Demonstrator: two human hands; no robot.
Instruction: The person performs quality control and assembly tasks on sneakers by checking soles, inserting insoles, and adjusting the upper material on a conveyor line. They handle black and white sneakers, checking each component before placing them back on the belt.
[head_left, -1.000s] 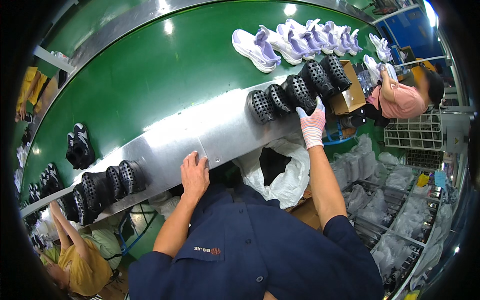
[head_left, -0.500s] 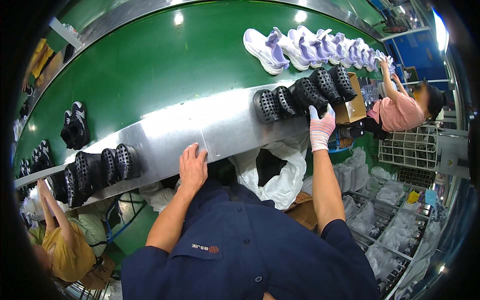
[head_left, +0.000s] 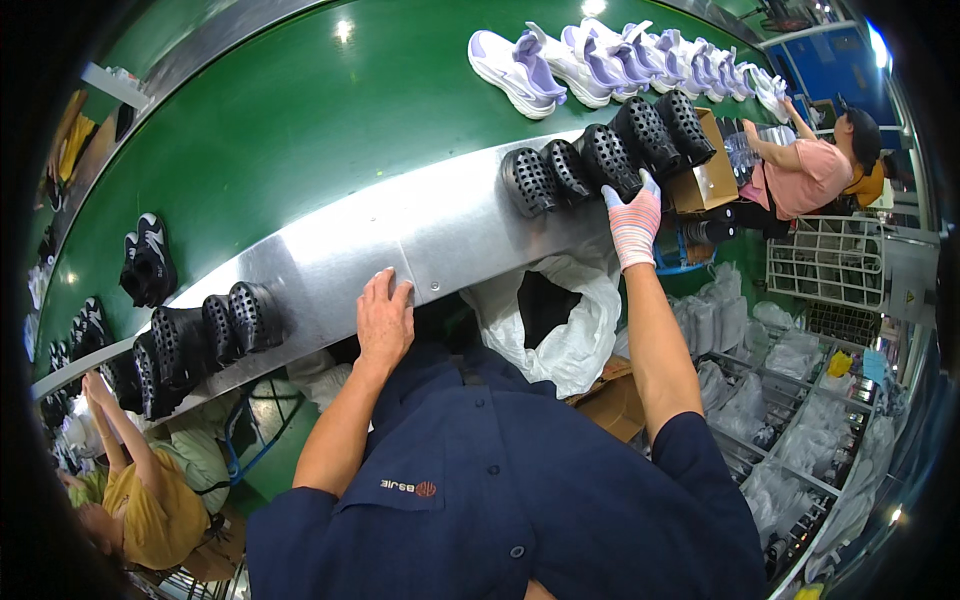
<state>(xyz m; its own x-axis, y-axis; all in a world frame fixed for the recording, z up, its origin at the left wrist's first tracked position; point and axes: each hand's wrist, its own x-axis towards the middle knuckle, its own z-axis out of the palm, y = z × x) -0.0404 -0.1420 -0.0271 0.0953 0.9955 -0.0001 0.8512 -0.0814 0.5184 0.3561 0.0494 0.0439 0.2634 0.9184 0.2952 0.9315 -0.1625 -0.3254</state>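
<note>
Five black forms [head_left: 528, 182] are standing in one row at the right part of the steel worktop [head_left: 345, 245], and at least four left forms [head_left: 253, 315] are standing in a second group at its left end. Two dark shoes [head_left: 150, 260] are sitting beyond them on the green surface [head_left: 300, 130], and at least six white shoes [head_left: 512, 75] are making a line behind the right row; their far end is too crowded for exact counting. One box [head_left: 722, 185] is standing just beside the fifth form. Between the two groups a long stretch of steel is giving room, and its near edge is running slantwise, rising to the right; a white bag [head_left: 590, 350] is hanging open below this edge. The right hand [head_left: 633, 222], in a striped glove, is reaching forward with the forearm nearly straight. Its thumb and fingers, partly open, are touching the near end of the third form [head_left: 608, 158], one at each side; I cannot tell if they are gripping it firmly. The bare left hand [head_left: 386, 318] is resting palm down at the near edge, its fingers lightly spread, holding nothing, the forearm slanting inward.
</note>
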